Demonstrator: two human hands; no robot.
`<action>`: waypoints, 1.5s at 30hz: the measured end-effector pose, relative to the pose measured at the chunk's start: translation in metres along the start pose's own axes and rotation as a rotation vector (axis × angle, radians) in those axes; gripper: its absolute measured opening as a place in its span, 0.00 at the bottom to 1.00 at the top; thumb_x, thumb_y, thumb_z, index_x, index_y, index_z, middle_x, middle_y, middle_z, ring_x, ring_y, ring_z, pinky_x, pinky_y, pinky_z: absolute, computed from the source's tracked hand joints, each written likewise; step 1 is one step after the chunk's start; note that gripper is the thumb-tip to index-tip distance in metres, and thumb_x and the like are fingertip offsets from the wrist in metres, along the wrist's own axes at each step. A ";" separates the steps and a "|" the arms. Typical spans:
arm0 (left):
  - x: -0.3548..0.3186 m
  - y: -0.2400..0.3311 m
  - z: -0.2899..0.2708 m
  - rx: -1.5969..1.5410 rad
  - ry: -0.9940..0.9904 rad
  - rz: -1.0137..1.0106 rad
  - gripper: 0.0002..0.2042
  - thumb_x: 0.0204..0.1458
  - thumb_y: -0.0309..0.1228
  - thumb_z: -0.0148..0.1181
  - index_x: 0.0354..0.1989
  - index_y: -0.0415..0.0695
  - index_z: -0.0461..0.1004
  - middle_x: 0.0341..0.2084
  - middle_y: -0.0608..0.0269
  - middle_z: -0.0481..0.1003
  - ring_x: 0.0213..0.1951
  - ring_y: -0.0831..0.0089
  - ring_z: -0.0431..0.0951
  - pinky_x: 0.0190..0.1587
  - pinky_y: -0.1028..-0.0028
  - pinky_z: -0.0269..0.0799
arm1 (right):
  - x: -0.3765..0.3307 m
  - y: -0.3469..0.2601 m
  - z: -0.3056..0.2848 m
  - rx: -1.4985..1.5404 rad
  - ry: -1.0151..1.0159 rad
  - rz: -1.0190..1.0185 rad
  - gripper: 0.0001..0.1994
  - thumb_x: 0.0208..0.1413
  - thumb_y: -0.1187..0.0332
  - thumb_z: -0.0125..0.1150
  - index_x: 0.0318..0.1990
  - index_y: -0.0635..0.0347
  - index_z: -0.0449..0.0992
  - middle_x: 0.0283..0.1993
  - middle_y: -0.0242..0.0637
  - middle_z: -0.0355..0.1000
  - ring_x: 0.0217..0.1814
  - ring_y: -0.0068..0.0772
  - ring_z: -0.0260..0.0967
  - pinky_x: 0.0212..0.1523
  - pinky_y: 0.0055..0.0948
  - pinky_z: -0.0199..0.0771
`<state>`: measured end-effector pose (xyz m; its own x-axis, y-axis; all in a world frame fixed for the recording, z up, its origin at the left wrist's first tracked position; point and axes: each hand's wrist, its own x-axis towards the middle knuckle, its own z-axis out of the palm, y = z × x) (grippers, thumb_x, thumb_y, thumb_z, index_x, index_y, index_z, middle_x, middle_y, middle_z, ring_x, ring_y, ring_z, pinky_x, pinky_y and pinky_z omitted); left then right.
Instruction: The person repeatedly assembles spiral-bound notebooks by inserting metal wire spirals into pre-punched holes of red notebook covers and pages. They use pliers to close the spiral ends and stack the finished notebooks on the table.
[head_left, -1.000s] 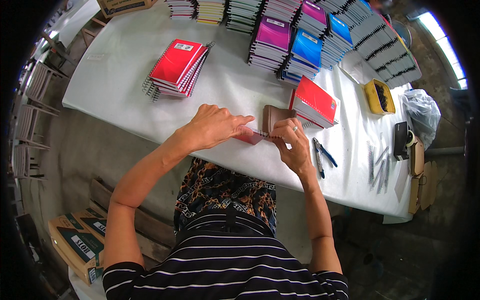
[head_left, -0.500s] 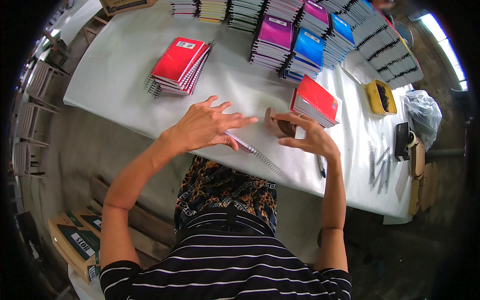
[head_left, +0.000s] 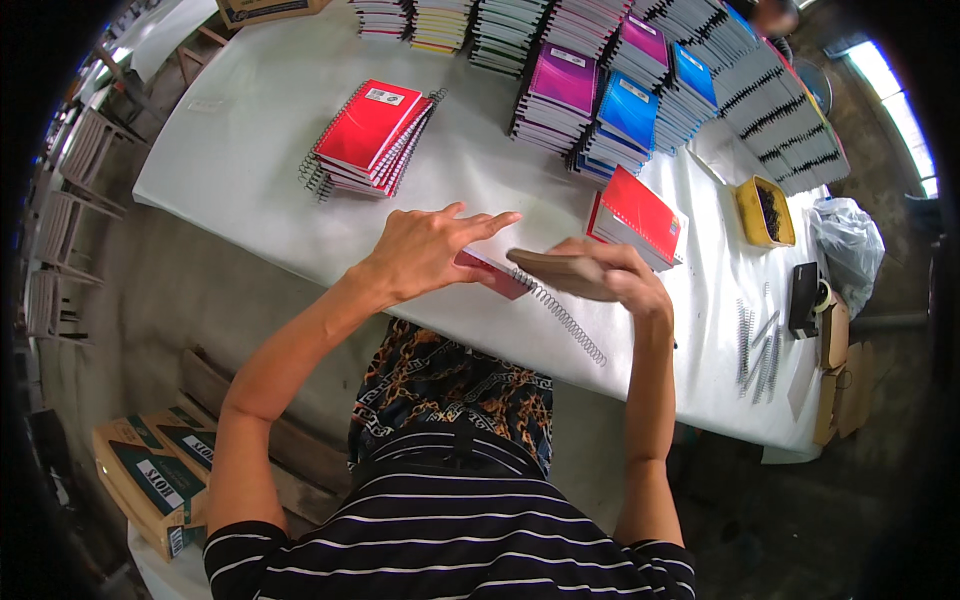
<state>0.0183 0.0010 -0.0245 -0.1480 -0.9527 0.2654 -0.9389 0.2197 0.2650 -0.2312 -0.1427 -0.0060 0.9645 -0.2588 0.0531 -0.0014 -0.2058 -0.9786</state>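
My left hand (head_left: 418,256) grips a thin red notebook (head_left: 506,284) near the table's front edge, thumb in front and fingers over the back. From the notebook's right end a silver wire spiral (head_left: 566,322) trails out to the right, only partly in the pages. My right hand (head_left: 634,282) is closed round a flat brown piece with a rounded end (head_left: 562,272), maybe wood, held just above the spiral. Part of the notebook is hidden behind my left hand.
Spiral-bound red notebooks (head_left: 370,125) are stacked at the left; another red pile (head_left: 642,215) lies beyond my right hand. Purple (head_left: 563,75) and blue (head_left: 628,108) stacks fill the back. At the right are a yellow tub (head_left: 752,215), loose spirals (head_left: 768,355) and a tape dispenser (head_left: 803,300).
The brown piece has risen from the tabletop into my right hand and now lies flatter. My left hand has shifted slightly right, and the notebook's red cover has turned into view.
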 end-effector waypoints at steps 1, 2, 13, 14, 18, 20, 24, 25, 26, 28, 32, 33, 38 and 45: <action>0.000 0.000 -0.001 -0.002 -0.029 -0.015 0.40 0.42 0.58 0.66 0.68 0.71 0.61 0.50 0.70 0.79 0.43 0.65 0.83 0.34 0.67 0.81 | 0.001 -0.002 0.006 0.219 -0.001 -0.089 0.26 0.56 0.49 0.60 0.55 0.58 0.79 0.46 0.42 0.77 0.45 0.37 0.73 0.51 0.32 0.70; 0.001 0.002 -0.002 -0.005 -0.059 -0.029 0.40 0.42 0.59 0.66 0.68 0.71 0.61 0.49 0.70 0.79 0.43 0.65 0.83 0.34 0.68 0.81 | 0.003 -0.014 0.009 -0.223 -0.020 0.090 0.26 0.56 0.49 0.59 0.55 0.59 0.79 0.47 0.40 0.77 0.44 0.35 0.72 0.49 0.31 0.69; 0.009 -0.003 0.005 -0.106 0.097 -0.028 0.47 0.37 0.53 0.72 0.70 0.63 0.57 0.61 0.65 0.70 0.58 0.62 0.74 0.45 0.64 0.80 | 0.018 0.003 -0.003 0.003 0.033 -0.003 0.27 0.54 0.49 0.61 0.54 0.59 0.79 0.46 0.41 0.77 0.42 0.35 0.73 0.47 0.33 0.71; 0.009 -0.004 0.004 -0.185 0.106 -0.059 0.49 0.36 0.51 0.74 0.71 0.62 0.55 0.63 0.63 0.68 0.60 0.60 0.72 0.47 0.63 0.79 | 0.018 0.005 -0.003 0.192 0.015 -0.114 0.27 0.55 0.48 0.60 0.54 0.60 0.79 0.46 0.42 0.77 0.44 0.36 0.74 0.48 0.32 0.72; 0.005 -0.009 0.012 -0.499 0.161 -0.205 0.56 0.33 0.44 0.78 0.73 0.57 0.47 0.66 0.56 0.64 0.61 0.55 0.70 0.53 0.63 0.76 | 0.035 -0.001 -0.004 -0.349 -0.067 0.278 0.32 0.56 0.46 0.54 0.53 0.70 0.77 0.51 0.49 0.74 0.49 0.40 0.72 0.52 0.35 0.71; 0.004 -0.009 0.022 -0.639 0.227 -0.259 0.57 0.33 0.44 0.78 0.74 0.56 0.46 0.65 0.55 0.66 0.58 0.59 0.74 0.54 0.64 0.75 | 0.028 0.007 -0.011 -0.090 -0.049 0.050 0.30 0.55 0.48 0.56 0.54 0.67 0.77 0.50 0.48 0.75 0.48 0.40 0.72 0.50 0.34 0.71; -0.006 -0.008 0.031 -0.922 0.202 -0.393 0.58 0.34 0.45 0.77 0.74 0.55 0.45 0.60 0.56 0.72 0.51 0.69 0.79 0.58 0.64 0.72 | 0.038 -0.008 -0.002 -0.265 -0.068 0.220 0.32 0.54 0.47 0.56 0.54 0.70 0.76 0.51 0.48 0.74 0.48 0.41 0.72 0.50 0.37 0.69; -0.008 -0.008 0.035 -0.949 0.219 -0.395 0.57 0.34 0.45 0.77 0.74 0.55 0.45 0.58 0.57 0.73 0.49 0.71 0.79 0.58 0.64 0.72 | 0.041 -0.008 -0.004 -0.291 -0.068 0.257 0.33 0.54 0.47 0.56 0.54 0.70 0.76 0.51 0.49 0.74 0.49 0.42 0.71 0.51 0.37 0.69; -0.009 -0.008 0.039 -0.976 0.236 -0.397 0.57 0.35 0.45 0.77 0.74 0.54 0.45 0.57 0.57 0.75 0.47 0.74 0.79 0.58 0.64 0.72 | 0.041 -0.009 -0.006 -0.285 -0.073 0.232 0.32 0.55 0.47 0.56 0.54 0.68 0.77 0.51 0.47 0.74 0.48 0.40 0.71 0.51 0.36 0.68; -0.011 -0.010 0.046 -0.999 0.280 -0.362 0.55 0.38 0.42 0.75 0.75 0.55 0.44 0.56 0.57 0.75 0.41 0.76 0.80 0.53 0.66 0.74 | 0.038 -0.010 -0.004 -0.261 -0.077 0.179 0.30 0.56 0.47 0.57 0.55 0.63 0.78 0.49 0.43 0.75 0.48 0.37 0.70 0.51 0.33 0.68; -0.012 -0.011 0.055 -1.052 0.373 -0.286 0.50 0.44 0.37 0.72 0.75 0.56 0.44 0.58 0.56 0.74 0.34 0.80 0.80 0.43 0.72 0.78 | 0.037 0.005 -0.008 -0.038 -0.028 0.069 0.30 0.56 0.44 0.57 0.55 0.61 0.78 0.48 0.42 0.75 0.49 0.36 0.70 0.52 0.34 0.67; -0.012 -0.012 0.058 -1.084 0.394 -0.285 0.50 0.45 0.36 0.72 0.75 0.56 0.44 0.58 0.56 0.74 0.34 0.82 0.80 0.43 0.73 0.78 | 0.034 0.009 -0.013 0.070 -0.016 -0.011 0.30 0.56 0.44 0.57 0.55 0.60 0.78 0.48 0.41 0.75 0.48 0.36 0.70 0.52 0.34 0.67; -0.014 -0.011 0.053 -1.139 0.323 -0.351 0.49 0.46 0.33 0.72 0.75 0.50 0.46 0.59 0.54 0.73 0.38 0.84 0.70 0.49 0.75 0.74 | 0.044 -0.020 -0.006 -0.304 0.006 0.286 0.31 0.55 0.44 0.56 0.54 0.63 0.78 0.49 0.43 0.75 0.51 0.35 0.71 0.53 0.31 0.68; -0.014 -0.008 0.058 -0.997 0.391 -0.256 0.45 0.46 0.23 0.70 0.73 0.54 0.52 0.59 0.56 0.73 0.42 0.84 0.78 0.46 0.74 0.78 | 0.040 -0.005 0.006 -0.343 0.040 0.311 0.25 0.59 0.51 0.56 0.56 0.60 0.77 0.44 0.40 0.76 0.44 0.33 0.72 0.48 0.28 0.71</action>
<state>0.0101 0.0006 -0.0840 0.2884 -0.9009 0.3244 -0.2295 0.2639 0.9368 -0.1905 -0.1460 0.0001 0.8934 -0.3927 -0.2183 -0.3829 -0.4114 -0.8271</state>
